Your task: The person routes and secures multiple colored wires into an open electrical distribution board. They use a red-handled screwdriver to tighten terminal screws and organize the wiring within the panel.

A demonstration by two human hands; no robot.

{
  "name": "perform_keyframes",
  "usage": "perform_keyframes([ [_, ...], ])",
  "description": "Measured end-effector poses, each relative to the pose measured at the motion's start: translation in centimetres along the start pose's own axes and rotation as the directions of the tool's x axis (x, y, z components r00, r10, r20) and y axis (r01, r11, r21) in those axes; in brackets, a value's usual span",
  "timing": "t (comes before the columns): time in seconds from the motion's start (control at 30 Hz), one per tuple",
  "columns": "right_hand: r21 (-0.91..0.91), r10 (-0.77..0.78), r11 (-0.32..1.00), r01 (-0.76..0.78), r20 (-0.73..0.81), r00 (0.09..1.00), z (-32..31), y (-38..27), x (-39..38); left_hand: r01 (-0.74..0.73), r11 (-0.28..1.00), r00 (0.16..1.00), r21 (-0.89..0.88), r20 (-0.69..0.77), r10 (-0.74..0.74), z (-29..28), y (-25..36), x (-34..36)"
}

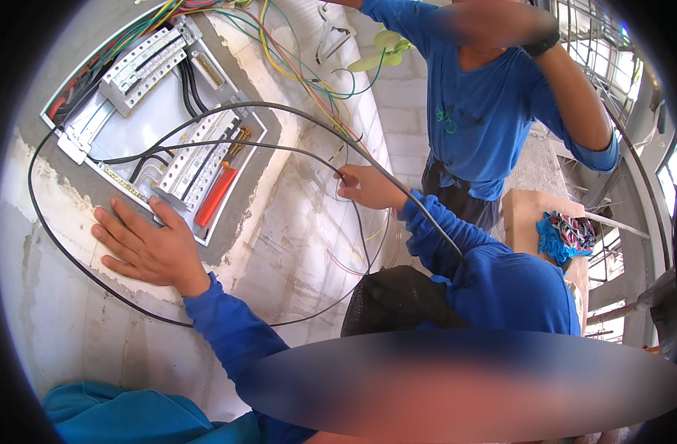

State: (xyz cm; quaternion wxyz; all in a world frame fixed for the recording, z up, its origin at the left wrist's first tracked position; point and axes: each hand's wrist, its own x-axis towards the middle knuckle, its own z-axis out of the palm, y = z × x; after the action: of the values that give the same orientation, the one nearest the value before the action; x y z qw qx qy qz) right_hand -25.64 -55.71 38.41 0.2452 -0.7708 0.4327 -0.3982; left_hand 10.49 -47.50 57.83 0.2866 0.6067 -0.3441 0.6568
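Note:
An open electrical distribution box (142, 122) is set in the wall, with an upper row of circuit breakers (142, 72) and a lower row (198, 159). Black cables (279, 107) loop out of it. My left hand (142, 248) lies flat with spread fingers on the wall and the box's lower edge, holding nothing. To the right of the box, my right hand (372, 187) pinches a thin black cable (309, 150) between thumb and fingers. A red-orange piece (216, 196) sits inside the box beside the lower breakers.
Coloured wires (268, 37) hang from the top of the box. A co-worker (475, 111) in a blue shirt stands at the upper right, one arm raised. Behind are a cardboard-coloured block (527, 214) and a bundle of cloth (564, 235). Teal cloth (131, 414) shows at lower left.

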Motion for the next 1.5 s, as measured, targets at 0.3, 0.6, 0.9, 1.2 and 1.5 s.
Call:
perform_keyframes([
  [0.3, -0.015, 0.020, 1.000, -0.018, 0.139, 0.990, 2.0, 1.9, 0.3, 0.005, 0.998, 0.999, -0.068, -0.045, -0.008, 0.2, 0.5, 0.1],
  [0.6, 0.092, -0.053, 0.995, 0.040, 0.142, 0.988, 3.3, 4.3, 2.3, 0.023, 0.991, 0.998, -0.130, -0.051, -0.030, 0.5, 0.8, 0.0],
  [0.9, 0.089, -0.021, 0.996, 0.000, 0.229, 0.973, 3.8, 4.9, 0.8, 0.081, 0.977, 0.996, -0.195, 0.046, -0.074, 0.2, 0.8, -0.2],
  [1.2, -0.029, 0.027, 0.999, -0.019, 0.297, 0.955, 4.1, 3.8, -1.8, 0.033, 0.990, 0.999, -0.138, 0.031, -0.029, 0.4, 0.5, -0.6],
  [1.5, -0.105, 0.104, 0.991, -0.083, 0.217, 0.971, 1.7, 2.0, -2.0, 0.022, 0.977, 1.000, -0.211, -0.017, -0.026, 0.6, 0.3, -0.7],
])
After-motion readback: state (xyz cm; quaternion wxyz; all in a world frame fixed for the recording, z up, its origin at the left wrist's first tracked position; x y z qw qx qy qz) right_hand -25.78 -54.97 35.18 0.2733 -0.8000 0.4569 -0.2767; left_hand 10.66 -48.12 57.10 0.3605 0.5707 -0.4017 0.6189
